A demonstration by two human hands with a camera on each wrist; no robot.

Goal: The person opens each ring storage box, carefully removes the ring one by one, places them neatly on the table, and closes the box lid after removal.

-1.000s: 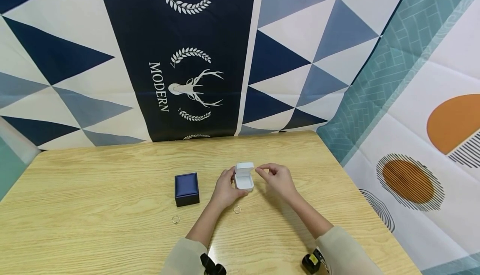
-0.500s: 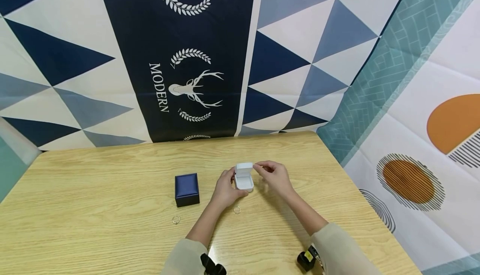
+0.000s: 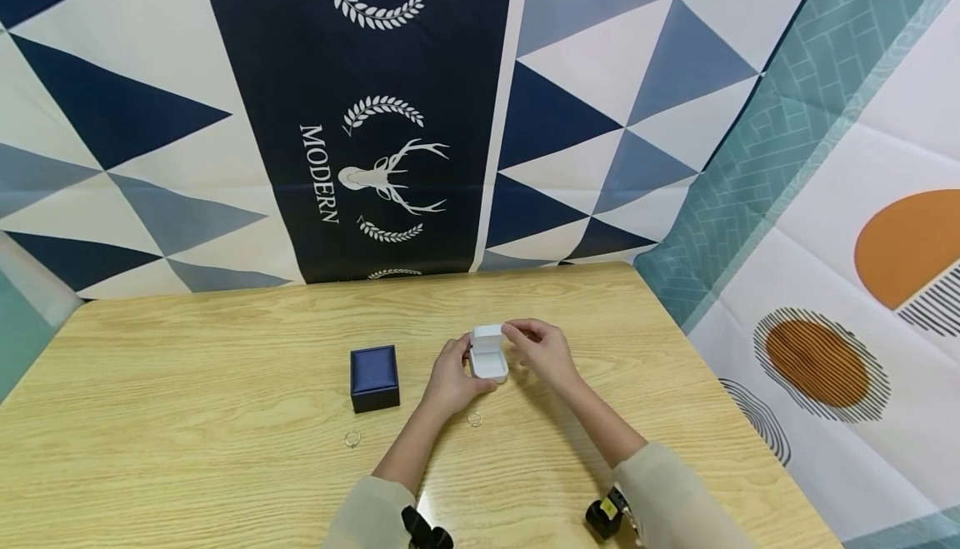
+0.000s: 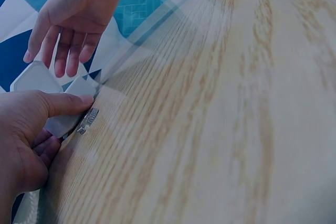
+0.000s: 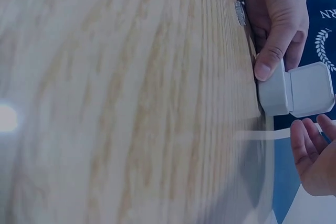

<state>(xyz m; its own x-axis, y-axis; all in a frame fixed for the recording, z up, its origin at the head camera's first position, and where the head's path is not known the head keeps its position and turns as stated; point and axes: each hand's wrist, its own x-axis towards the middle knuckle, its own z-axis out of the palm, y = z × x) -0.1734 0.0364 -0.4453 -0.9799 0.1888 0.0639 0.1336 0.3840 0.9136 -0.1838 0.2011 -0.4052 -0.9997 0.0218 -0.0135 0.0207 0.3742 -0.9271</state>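
A small white ring box (image 3: 490, 364) stands on the table with its lid raised. My left hand (image 3: 448, 384) grips the base, its thumb along the near side and fingers round the left. My right hand (image 3: 549, 355) is at the lid's upper right edge, thumb side towards it, fingers relaxed; in the left wrist view the lid (image 4: 35, 78) sits just below that thumb (image 4: 29, 55). Whether the fingertips press the lid is hard to tell. A thin ring (image 3: 475, 419) lies near my left wrist, and another ring (image 3: 352, 439) lies farther left.
A dark blue box (image 3: 374, 376) stands left of my left hand, its lid down. The wooden table (image 3: 225, 382) ends at a patterned cloth backdrop (image 3: 397, 116). Black wrist cameras (image 3: 604, 517) sit on both sleeves.
My right hand has moved slightly left, from beside the white ring box to the edge of its raised lid. The left hand, ring box and rings have stayed put.
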